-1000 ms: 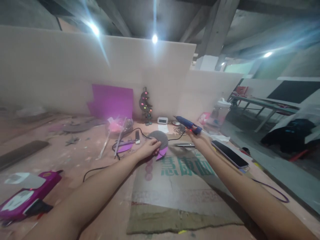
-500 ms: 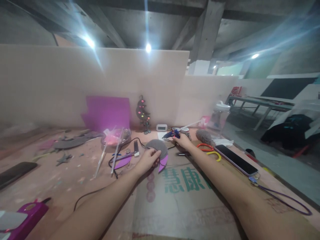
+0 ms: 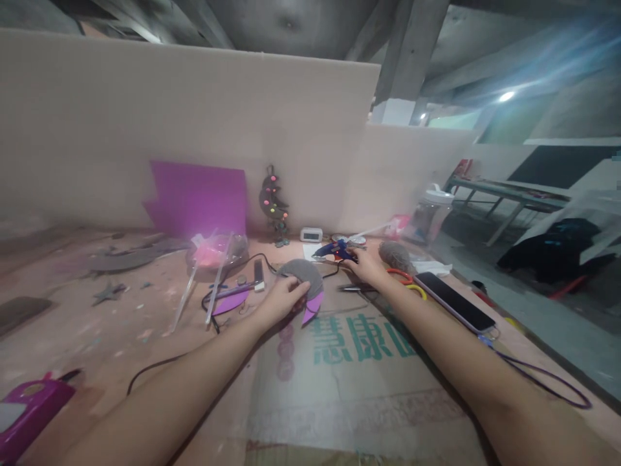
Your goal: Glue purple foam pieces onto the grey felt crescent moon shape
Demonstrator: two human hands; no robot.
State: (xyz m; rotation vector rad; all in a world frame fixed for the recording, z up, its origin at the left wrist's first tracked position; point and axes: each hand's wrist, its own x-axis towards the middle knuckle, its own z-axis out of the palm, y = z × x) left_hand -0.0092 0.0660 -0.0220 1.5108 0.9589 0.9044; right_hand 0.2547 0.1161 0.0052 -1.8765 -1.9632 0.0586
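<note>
My left hand (image 3: pixel 287 299) is closed on the edge of a grey crescent-shaped piece (image 3: pixel 306 275), thumb on top. A purple piece (image 3: pixel 313 309) shows at the crescent's lower tip. The crescent is just above or on a cardboard sheet (image 3: pixel 339 388) with green printed characters. My right hand (image 3: pixel 367 266) has its fingers round the rear of a blue hot glue gun (image 3: pixel 334 250), whose small red light shows. The gun's nozzle points left, over a white paper. Part of its handle is hidden by my fingers. Scissors (image 3: pixel 400 277) with orange and yellow handles lie beside my right wrist.
A decorated dark crescent ornament (image 3: pixel 274 204) stands at the back by a small white digital clock (image 3: pixel 311 235). A purple sheet (image 3: pixel 204 197) leans on the partition. Left are glue sticks (image 3: pixel 218 278) and a cable; right, a phone (image 3: pixel 455 301) and a plastic jar (image 3: pixel 431 217).
The camera view has tipped down and turned slightly. The right hand and glue gun have shifted a little to the right. The left hand still holds the crescent.
</note>
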